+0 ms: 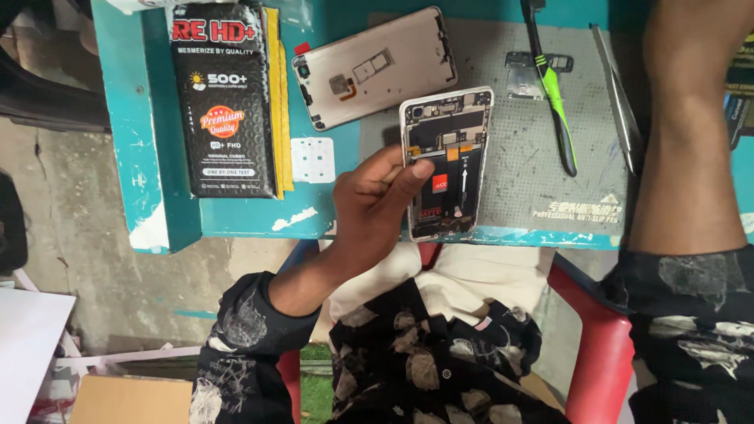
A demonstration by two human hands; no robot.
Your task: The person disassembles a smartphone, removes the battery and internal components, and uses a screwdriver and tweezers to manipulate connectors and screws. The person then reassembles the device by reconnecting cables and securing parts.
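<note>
Fingers of the left hand [373, 208] are closing around the lower left edge of an opened smartphone [446, 161], with the thumb pressing on its exposed inner side; the grip is clamped on the phone. The phone is lying face down with its back removed, showing a dark battery with a red patch and small circuit parts near the top. It is resting at the near edge of a grey anti-slip mat [534, 149], its lower end reaching just over the front rim of a teal table [126, 118].

The right hand is lying out of view past the top edge; only its bare forearm [683, 126] is showing, stretching across the right side of the table, so its grip cannot be told.

Just beyond the phone, its pale detached back cover [377, 67] is lying inner side up, tilted. To the left, a black retail box [224, 102] is sitting on the table, with a small white adhesive sheet [312, 159] between it and the phone. On the mat to the right, a black and green handled tool [554, 86], a small metal bracket [522, 74] and metal tweezers [616, 94] are lying side by side. The person is sitting in a red chair [601, 345], wearing a dark patterned shirt.
</note>
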